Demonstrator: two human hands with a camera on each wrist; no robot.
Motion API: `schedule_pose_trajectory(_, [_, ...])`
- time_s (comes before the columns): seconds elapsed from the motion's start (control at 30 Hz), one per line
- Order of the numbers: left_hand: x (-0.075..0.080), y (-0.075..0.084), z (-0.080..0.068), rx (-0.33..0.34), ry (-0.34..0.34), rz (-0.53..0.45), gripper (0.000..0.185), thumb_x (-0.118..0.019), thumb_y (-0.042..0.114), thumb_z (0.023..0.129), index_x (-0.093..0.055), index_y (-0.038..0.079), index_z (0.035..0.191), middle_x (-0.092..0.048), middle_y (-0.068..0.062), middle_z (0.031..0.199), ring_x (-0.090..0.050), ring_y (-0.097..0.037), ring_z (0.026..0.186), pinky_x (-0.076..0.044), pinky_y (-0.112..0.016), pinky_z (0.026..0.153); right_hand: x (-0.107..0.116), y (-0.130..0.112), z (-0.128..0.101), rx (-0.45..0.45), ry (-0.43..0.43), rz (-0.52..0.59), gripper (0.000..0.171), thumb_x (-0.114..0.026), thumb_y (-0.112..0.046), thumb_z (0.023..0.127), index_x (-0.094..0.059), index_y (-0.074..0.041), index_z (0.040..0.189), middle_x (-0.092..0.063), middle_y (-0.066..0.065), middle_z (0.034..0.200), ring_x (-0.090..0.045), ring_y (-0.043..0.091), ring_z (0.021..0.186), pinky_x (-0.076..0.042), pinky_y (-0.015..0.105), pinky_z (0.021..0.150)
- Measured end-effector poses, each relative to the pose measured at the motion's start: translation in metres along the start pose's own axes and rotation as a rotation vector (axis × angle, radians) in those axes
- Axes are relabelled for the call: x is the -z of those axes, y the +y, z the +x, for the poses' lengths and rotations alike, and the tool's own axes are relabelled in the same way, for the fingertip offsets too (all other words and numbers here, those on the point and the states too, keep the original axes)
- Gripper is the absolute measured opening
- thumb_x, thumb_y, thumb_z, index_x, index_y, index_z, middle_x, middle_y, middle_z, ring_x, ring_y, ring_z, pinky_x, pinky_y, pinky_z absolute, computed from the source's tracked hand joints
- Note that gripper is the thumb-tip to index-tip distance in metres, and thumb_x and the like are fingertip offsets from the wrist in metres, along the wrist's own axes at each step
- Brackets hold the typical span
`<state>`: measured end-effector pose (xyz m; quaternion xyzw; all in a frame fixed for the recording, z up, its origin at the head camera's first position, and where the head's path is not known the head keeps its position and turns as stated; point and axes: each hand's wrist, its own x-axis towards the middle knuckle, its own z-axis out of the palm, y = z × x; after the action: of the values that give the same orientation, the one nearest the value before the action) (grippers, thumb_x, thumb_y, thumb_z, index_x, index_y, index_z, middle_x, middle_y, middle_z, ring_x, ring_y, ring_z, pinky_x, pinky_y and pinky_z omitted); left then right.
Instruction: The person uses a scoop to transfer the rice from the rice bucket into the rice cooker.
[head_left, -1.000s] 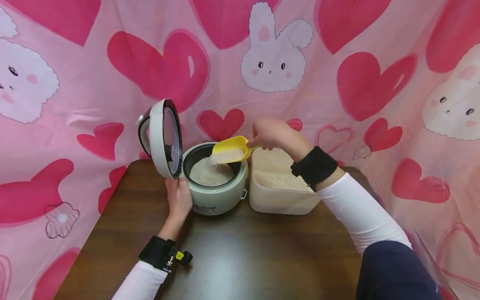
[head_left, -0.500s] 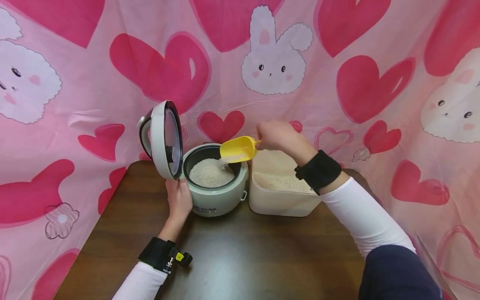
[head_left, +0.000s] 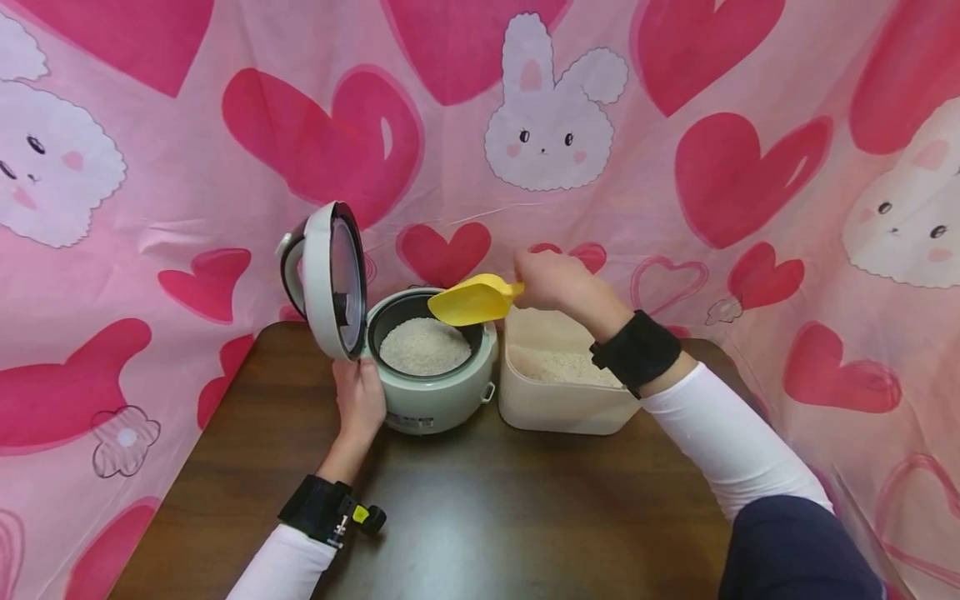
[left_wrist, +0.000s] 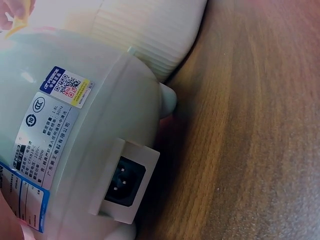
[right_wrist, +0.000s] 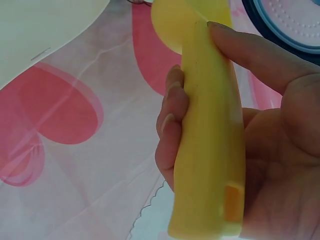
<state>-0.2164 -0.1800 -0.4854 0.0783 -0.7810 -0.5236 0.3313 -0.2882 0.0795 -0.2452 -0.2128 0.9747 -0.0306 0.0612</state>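
Observation:
My right hand [head_left: 551, 279] grips a yellow scoop [head_left: 472, 301] above the rice cooker [head_left: 427, 404]; its fingers and thumb wrap the scoop's handle [right_wrist: 207, 135] in the right wrist view. The scoop is tipped over the pot's right side. White rice [head_left: 424, 346] lies heaped in the dark inner pot. The cooker is pale green, its lid [head_left: 321, 283] standing upright on the left. Below the lid, my left hand [head_left: 360, 400] rests against the cooker's side with its thumb upward, its fingertips partly hidden. The left wrist view shows the cooker's power socket [left_wrist: 125, 181] and labels.
Just right of the cooker stands a cream bin [head_left: 570, 408] with rice [head_left: 566, 367] in it, under my right wrist. Both stand toward the back of a brown wooden table [head_left: 487, 500]. A pink cloth [head_left: 450, 200] with hearts and rabbits hangs right behind them.
The scoop has turned over, and the rice seen in it and falling from it earlier no longer shows. The right hand has shifted slightly right and lower. The left hand keeps its place.

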Motion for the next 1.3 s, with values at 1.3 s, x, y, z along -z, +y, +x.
schedule_pose_trajectory(1.3, [0.003, 0.002, 0.0, 0.019, -0.023, 0.017, 0.052, -0.037, 0.019, 0.101, -0.045, -0.003, 0.148, -0.046, -0.036, 0.139, -0.04, -0.051, 0.131, -0.031, -0.069, 0.105, -0.022, 0.127, -0.071, -0.06, -0.117, 0.487, 0.038, -0.066, -0.037, 0.1, -0.057, -0.001, 0.109, -0.063, 0.01, 0.085, -0.057, 0.025, 0.068, -0.053, 0.035, 0.062])
